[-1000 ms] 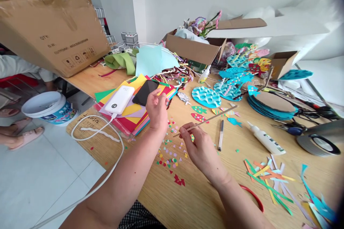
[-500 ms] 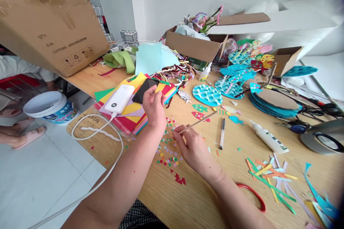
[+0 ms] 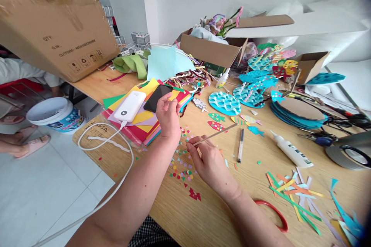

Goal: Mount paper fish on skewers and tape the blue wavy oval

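Works over a wooden table, with a big cardboard box at its far left edge, perhaps parked there to leave room near the arms. Has a stack of coloured paper just beside the left forearm, likely for easy reach, with a power bank and a phone on top. Holds the left hand raised near the phone, wrist bent back, fingers loosely curled; cannot tell whether touching the thumb or apart, nor whether gripping anything tiny. Holds the right hand low over the table, knuckles up, forearm slanting in from lower right. Clamps thumb and index finger on a thin stick, close to its left end, tilted up to the right, probably for finer control of the short tip. Points that tip toward scattered paper bits, maybe gathered there to stay within reach of both hands
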The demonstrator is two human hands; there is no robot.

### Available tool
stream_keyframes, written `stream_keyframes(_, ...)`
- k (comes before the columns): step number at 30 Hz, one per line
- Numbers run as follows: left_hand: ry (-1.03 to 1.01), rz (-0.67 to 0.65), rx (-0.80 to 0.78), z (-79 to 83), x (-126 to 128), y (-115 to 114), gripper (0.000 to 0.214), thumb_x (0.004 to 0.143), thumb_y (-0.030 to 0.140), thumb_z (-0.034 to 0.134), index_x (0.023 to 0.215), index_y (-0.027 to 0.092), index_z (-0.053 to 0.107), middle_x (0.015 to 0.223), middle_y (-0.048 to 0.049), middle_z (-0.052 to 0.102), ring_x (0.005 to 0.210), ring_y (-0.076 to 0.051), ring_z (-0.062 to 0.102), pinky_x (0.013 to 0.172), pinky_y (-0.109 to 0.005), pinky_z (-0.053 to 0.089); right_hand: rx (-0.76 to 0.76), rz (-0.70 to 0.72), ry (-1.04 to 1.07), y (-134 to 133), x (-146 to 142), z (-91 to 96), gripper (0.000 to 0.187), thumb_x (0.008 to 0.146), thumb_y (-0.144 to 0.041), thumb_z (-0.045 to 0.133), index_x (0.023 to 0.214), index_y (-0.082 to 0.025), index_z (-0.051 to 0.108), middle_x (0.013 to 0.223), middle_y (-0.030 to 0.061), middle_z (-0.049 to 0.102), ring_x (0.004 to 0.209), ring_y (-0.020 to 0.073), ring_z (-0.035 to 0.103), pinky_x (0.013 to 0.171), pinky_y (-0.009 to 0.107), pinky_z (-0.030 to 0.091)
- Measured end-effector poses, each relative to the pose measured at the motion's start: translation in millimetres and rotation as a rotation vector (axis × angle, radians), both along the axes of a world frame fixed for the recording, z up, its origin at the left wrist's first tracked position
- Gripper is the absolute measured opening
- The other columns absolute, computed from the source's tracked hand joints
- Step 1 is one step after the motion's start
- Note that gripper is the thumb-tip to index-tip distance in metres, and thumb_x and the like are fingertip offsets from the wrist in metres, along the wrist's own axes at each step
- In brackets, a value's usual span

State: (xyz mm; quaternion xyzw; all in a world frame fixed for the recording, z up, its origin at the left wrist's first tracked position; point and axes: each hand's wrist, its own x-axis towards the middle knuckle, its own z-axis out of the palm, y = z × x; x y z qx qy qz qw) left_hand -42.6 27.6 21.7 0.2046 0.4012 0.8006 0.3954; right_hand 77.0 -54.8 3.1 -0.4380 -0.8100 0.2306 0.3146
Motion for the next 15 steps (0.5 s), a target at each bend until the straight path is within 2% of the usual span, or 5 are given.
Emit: stream_keyframes(15,0.085,-0.004,0.002,-4.5,0.7,0.1,0.023,0.069,0.021,0.058,0.091,0.016,0.055,0.055,0.0059,0.051,0.051,-0.007,0.048,0.049,-0.018,0.035,0.084,0.076,-0.104,-1.8,-6.0,-10.3,0.017,0.093,-0.016,0.039,0.084,-0.019,0.053,0.084,0.0077,0.060,0.080,0.0206,0.052,0.074,0.037,0.044)
